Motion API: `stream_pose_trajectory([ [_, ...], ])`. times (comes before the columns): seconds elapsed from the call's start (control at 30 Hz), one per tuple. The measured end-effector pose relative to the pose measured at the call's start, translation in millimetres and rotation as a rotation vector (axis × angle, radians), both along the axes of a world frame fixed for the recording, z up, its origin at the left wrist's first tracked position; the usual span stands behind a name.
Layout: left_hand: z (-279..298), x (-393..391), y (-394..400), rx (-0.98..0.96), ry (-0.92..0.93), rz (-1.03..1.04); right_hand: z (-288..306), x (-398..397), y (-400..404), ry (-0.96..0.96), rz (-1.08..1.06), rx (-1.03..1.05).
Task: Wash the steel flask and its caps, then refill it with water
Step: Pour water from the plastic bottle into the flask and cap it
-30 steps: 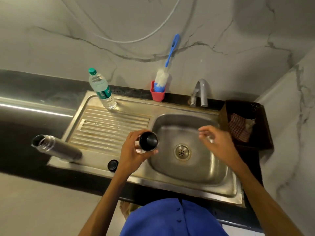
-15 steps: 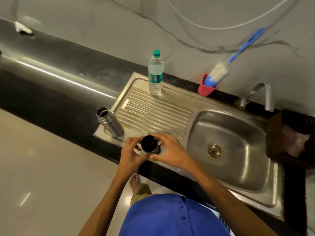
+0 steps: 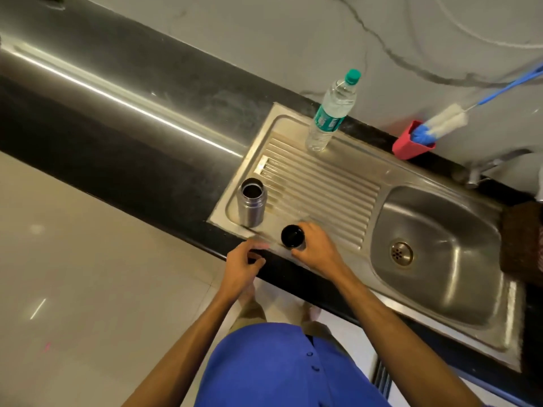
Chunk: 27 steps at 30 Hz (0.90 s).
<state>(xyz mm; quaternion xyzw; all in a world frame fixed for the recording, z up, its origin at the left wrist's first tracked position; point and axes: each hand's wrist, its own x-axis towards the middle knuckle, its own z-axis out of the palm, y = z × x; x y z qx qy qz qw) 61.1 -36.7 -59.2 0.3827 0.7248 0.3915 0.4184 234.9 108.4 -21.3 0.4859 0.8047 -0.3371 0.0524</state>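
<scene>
— Steel flask (image 3: 251, 205) standing upright, mouth open, just left of the right hand (image 3: 316, 250); probably parked on the drainboard (image 3: 320, 186) to free both hands for the caps.

— And the cup cap (image 3: 291, 236)?

— Gripped by the right fingers (image 3: 308, 229), curled round its side, hollow facing up.

— Left hand (image 3: 241, 267)?

— Fingers curled near the worktop (image 3: 132, 136) edge, apparently round a small dark cap (image 3: 254, 256); hard to confirm.

Upright open steel flask (image 3: 251, 205), cap (image 3: 291, 237) beside
</scene>
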Motion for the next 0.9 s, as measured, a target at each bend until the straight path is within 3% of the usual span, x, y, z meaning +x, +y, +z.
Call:
stream_pose_trajectory([
  [0.17,1.3,-42.3,-16.6,-0.073,0.012,0.007,-0.5,-6.4,1.5,-0.134,0.024,0.050],
  [0.3,15.9,-88.6,-17.1,-0.075,0.072,0.126,16.9,-5.9,25.6,-0.189,0.054,0.078],
  [0.5,56.0,-170.6,41.5,-0.049,0.188,0.130,57.7,2.0,97.5,-0.001,-0.140,0.040],
  [0.67,130.4,-208.3,168.9,0.141,0.300,-0.080,70.2,-3.9,159.5,0.158,-0.382,0.036],
  [0.9,204.5,-146.3,340.7,0.264,0.559,-0.688,69.7,-27.8,232.4,0.390,-0.561,-0.001],
])
